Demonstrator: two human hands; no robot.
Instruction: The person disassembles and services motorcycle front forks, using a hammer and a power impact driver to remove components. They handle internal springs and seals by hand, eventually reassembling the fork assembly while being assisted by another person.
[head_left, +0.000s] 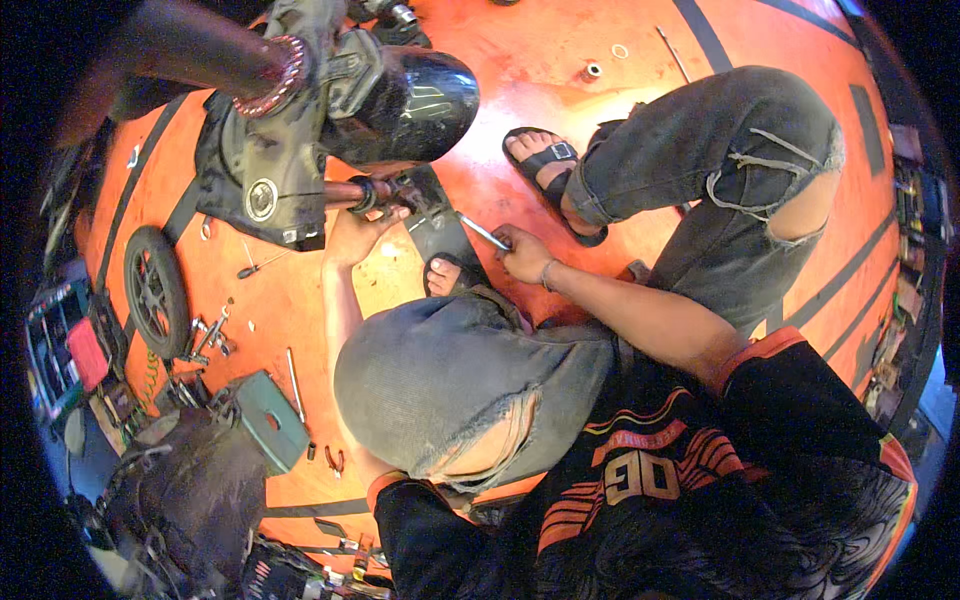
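Note:
A greasy motorcycle assembly reaches in from the upper left, with a ring of reddish balls [275, 80] round its thick dark tube. From its underside a reddish shaft [345, 193] sticks out to the right and ends in a dark metal part [376, 194]. My left hand [360, 235] is under that end, its fingers curled up against the part. My right hand [523, 257] is closed round a slim shiny metal tool [486, 232], whose tip points up and left toward a dark flat piece [440, 225]. The tool's exact kind cannot be made out.
A glossy black rounded cover [415, 105] sits above my hands. My sandalled feet flank the work. To the left lie a spoked wheel [157, 290], a screwdriver [255, 268], a long metal bar [295, 383], pliers [334, 460] and a green case [272, 422] on the orange floor.

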